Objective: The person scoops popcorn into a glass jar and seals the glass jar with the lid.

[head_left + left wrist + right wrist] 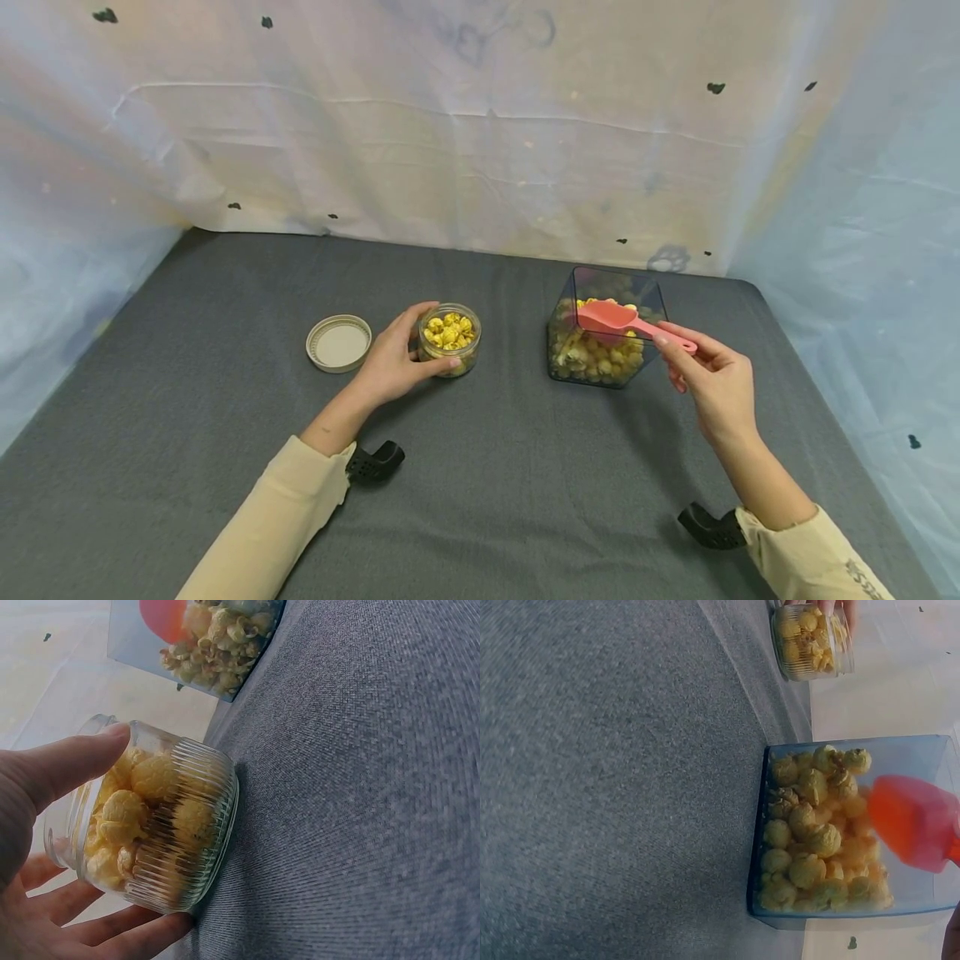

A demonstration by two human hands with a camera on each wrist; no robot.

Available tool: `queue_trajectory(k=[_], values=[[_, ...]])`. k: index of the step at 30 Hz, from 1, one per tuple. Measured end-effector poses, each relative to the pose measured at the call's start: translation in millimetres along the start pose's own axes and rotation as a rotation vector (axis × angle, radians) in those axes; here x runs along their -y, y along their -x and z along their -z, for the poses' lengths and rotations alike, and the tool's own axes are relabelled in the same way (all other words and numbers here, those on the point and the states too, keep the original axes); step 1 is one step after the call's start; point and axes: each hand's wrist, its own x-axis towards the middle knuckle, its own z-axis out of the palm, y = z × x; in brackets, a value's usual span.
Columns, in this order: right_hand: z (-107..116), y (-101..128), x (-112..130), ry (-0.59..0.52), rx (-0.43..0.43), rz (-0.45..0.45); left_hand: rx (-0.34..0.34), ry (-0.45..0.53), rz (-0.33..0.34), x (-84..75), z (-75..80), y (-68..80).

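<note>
My left hand (393, 358) grips a small ribbed glass jar (449, 338) of yellow popcorn that stands on the grey table; thumb and fingers wrap its side (161, 832). My right hand (708, 371) pinches the handle of a red plastic scoop (622, 321). The scoop's bowl (915, 821) hovers over a clear square container (606, 336) partly filled with yellow popcorn (810, 832). The jar also shows at the top of the right wrist view (810, 641).
A round beige lid (339, 342) lies flat on the table left of the jar. The grey cloth table (480, 467) is walled by pale sheeting at the back and both sides. Black wrist mounts (375, 461) sit by each sleeve.
</note>
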Motion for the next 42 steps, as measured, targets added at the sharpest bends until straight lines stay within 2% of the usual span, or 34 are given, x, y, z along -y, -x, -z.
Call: queue_trajectory(k=[10, 21, 27, 30, 35, 38, 42], values=[[5.0, -0.4, -0.2, 0.073, -0.121, -0.063, 0.003, 0.006, -0.003, 0.8, -0.6, -0.2], [13.6, 4.9, 2.5, 0.008, -0.142, -0.041, 0.003, -0.001, 0.008, 1.8, 0.3, -0.1], [17.2, 9.0, 5.5, -0.022, -0.231, -0.020, -0.001, -0.008, 0.004, 1.7, 0.2, -0.7], [17.3, 10.6, 6.7, -0.103, -0.289, 0.050, -0.002, -0.012, 0.002, 1.5, 0.2, -1.0], [12.7, 13.6, 6.8, -0.220, -0.334, 0.266, -0.002, -0.011, 0.003, 1.5, -0.1, -1.2], [8.3, 15.4, 6.7, -0.250, -0.316, 0.376, -0.004, -0.008, 0.002, 1.2, -0.7, -1.3], [-0.5, 18.4, 7.0, -0.242, -0.261, 0.446, -0.007, -0.012, 0.000, 0.8, -0.8, -1.2]])
